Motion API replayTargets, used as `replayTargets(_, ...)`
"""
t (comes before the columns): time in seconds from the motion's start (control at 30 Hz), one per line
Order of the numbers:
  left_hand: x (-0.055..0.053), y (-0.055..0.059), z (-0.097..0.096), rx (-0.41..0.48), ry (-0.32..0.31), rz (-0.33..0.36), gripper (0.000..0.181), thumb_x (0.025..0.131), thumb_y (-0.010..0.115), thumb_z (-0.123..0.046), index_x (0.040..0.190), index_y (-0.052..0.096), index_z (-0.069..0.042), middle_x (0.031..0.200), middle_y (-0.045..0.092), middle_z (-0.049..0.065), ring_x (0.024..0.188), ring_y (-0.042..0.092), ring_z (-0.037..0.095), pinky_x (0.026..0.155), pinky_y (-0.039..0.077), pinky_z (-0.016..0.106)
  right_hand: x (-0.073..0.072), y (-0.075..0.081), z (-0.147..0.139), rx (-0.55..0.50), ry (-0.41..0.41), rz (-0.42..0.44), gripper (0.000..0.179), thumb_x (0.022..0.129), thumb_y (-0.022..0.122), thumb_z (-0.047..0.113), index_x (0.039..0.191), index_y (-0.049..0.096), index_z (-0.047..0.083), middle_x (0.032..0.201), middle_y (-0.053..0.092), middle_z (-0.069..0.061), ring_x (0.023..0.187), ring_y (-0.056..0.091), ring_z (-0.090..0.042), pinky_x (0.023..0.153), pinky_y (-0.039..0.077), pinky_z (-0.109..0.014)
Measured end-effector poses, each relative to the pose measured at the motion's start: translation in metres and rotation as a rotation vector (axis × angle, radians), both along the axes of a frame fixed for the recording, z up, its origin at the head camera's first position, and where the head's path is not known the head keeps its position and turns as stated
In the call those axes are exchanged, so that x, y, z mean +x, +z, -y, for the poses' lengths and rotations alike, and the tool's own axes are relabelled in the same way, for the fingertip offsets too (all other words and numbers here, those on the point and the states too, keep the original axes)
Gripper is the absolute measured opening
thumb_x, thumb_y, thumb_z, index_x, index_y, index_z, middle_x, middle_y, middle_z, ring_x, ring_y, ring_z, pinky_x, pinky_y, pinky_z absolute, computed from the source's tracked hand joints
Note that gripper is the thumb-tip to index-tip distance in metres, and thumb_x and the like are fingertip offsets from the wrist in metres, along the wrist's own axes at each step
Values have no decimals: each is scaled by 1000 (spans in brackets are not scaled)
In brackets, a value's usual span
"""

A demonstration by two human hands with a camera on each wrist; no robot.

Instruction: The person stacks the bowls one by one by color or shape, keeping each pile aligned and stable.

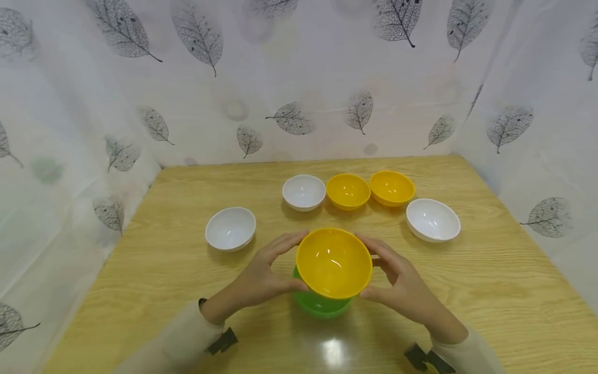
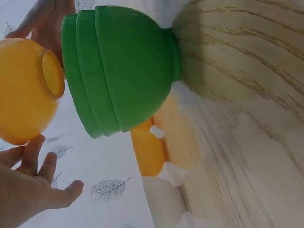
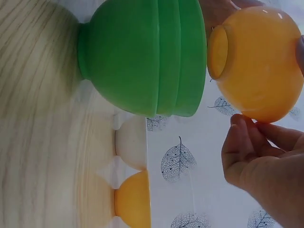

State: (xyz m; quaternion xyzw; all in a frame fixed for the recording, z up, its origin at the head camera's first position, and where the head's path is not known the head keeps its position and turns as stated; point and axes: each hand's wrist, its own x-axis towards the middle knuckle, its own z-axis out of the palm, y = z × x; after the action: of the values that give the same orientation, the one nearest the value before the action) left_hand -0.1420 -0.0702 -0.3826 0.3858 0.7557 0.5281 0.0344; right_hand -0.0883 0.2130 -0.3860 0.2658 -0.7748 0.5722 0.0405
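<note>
Held bowl: from the head view we look into the held yellow bowl (image 1: 334,262), which is raised between both hands over the nearer part of the table (image 1: 163,275); its foot shows only in the two wrist views.
Left hand: we see the left hand (image 1: 268,278) clamped on the bowl's left side, thumb toward the person and fingers round the far side; the left wrist view adds a lower finger spread away from the bowl.
Right hand: the right hand (image 1: 399,280) is clamped on the opposite side in the same way, and the right wrist view shows its fingertips against the bowl's outer wall.
Green stack: from the head we see only part of the green stack (image 1: 322,306) under the yellow bowl, but from the wrists we count three nested rims and see the foot on the table.
Gap: the yellow foot is just above the top green rim; we cannot tell whether they touch.
Back row: the head view alone gives us the whole set, a white bowl (image 1: 303,192) beside two yellow bowls (image 1: 348,192), with one white bowl further left (image 1: 231,229) and another at right (image 1: 433,221); each wrist view catches one yellow and one white.
Backdrop: leaf-printed cloth (image 1: 317,67) hangs behind.
</note>
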Motion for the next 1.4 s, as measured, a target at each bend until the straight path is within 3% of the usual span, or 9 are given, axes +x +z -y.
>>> replayTargets(0.17, -3, 0, 1, -38, -26, -24, 93, 65, 88, -17, 145, 41, -10, 138, 52, 2, 124, 48, 19, 104, 41, 46, 0, -5, -2, 54, -15, -10, 86, 70, 82, 0, 145, 39, 4, 138, 51, -5, 116, 48, -10, 86, 43, -22)
replayTargets(0.43, -8, -2, 6, -109, -71, -33, 93, 64, 90, -24, 144, 43, -12, 138, 51, 0, 122, 49, 17, 103, 43, 45, 1, -8, -1, 221, -80, -64, 92, 64, 88, 17, 144, 43, 17, 133, 54, 4, 98, 50, -9, 78, 42, -28)
replayTargets(0.7, -11, 0, 10, -205, -99, -53, 89, 65, 89, -30, 141, 46, -8, 144, 47, 5, 132, 43, 23, 107, 39, 47, 3, -12, 2, 352, -120, -90, 93, 64, 88, 31, 144, 43, 17, 137, 51, 3, 110, 47, -12, 80, 46, -32)
replayTargets(0.87, -12, -1, 11, -280, -115, -41, 94, 66, 88, -31, 143, 42, -4, 150, 39, 8, 137, 38, 26, 110, 34, 46, 3, -13, 3, 379, -104, -91, 90, 67, 85, 37, 144, 43, 15, 138, 51, 1, 113, 48, -13, 79, 50, -29)
replayTargets(1.4, -13, -4, 10, -373, -141, -32, 95, 67, 86, -32, 143, 40, -1, 148, 41, 14, 137, 38, 28, 111, 33, 47, 6, -18, 6, 477, -102, -5, 88, 72, 75, 55, 143, 44, 12, 140, 46, -5, 119, 48, -21, 85, 53, -32)
